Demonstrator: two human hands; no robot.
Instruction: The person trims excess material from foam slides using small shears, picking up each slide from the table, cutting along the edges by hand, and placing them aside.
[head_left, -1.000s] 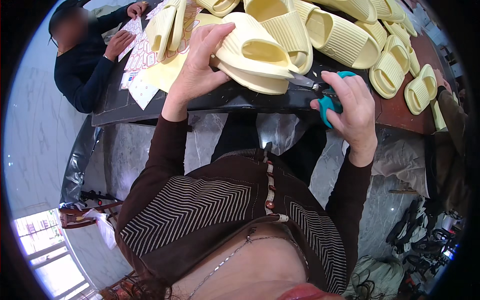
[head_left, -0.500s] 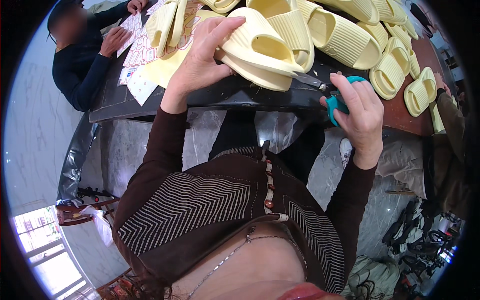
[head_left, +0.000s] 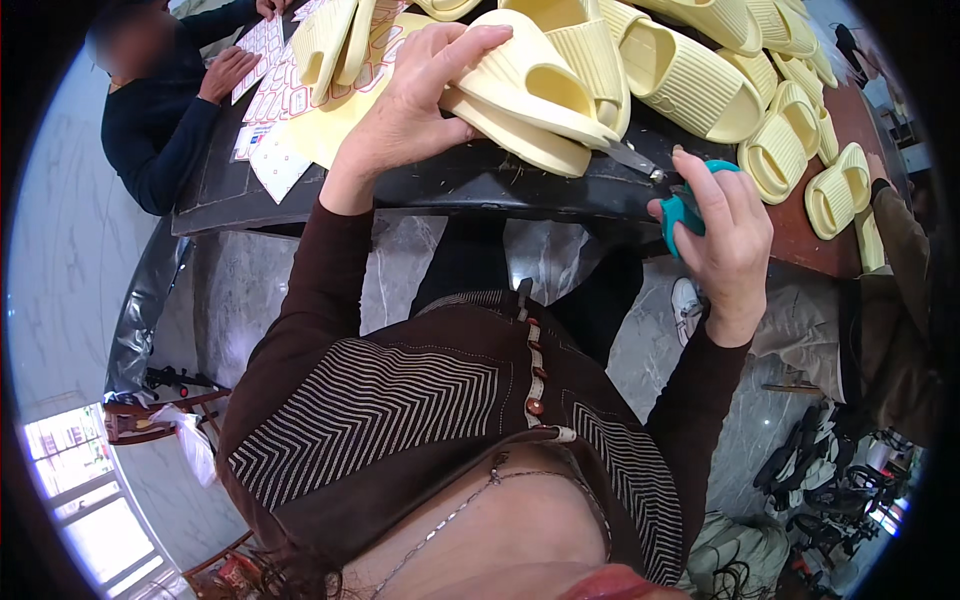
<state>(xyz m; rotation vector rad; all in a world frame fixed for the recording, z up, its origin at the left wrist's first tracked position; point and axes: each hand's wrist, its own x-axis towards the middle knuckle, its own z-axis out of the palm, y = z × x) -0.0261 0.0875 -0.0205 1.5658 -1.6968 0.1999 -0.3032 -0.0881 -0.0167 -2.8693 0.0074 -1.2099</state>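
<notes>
My left hand [head_left: 425, 105] grips a pair of pale yellow slide slippers [head_left: 530, 85], thumb beneath and fingers over the top, tilted above the table's near edge. The two slippers lie one against the other, with a gap between their soles. In my right hand [head_left: 725, 235] are scissors with teal handles [head_left: 683, 222], fingers through the loops. Their metal blades [head_left: 632, 158] reach the toe end of the upper slipper's sole; whether they touch it I cannot tell.
More yellow slippers [head_left: 690, 85] crowd the dark table [head_left: 225, 195] behind and to the right. Printed sheets [head_left: 280, 165] lie at the left, where another person [head_left: 165, 130] rests their hands on paper. Someone's brown sleeve [head_left: 905, 235] shows at the far right.
The slippers have tipped slightly, and the gap between their soles looks wider. My right hand and the scissors have shifted a little right and down.
</notes>
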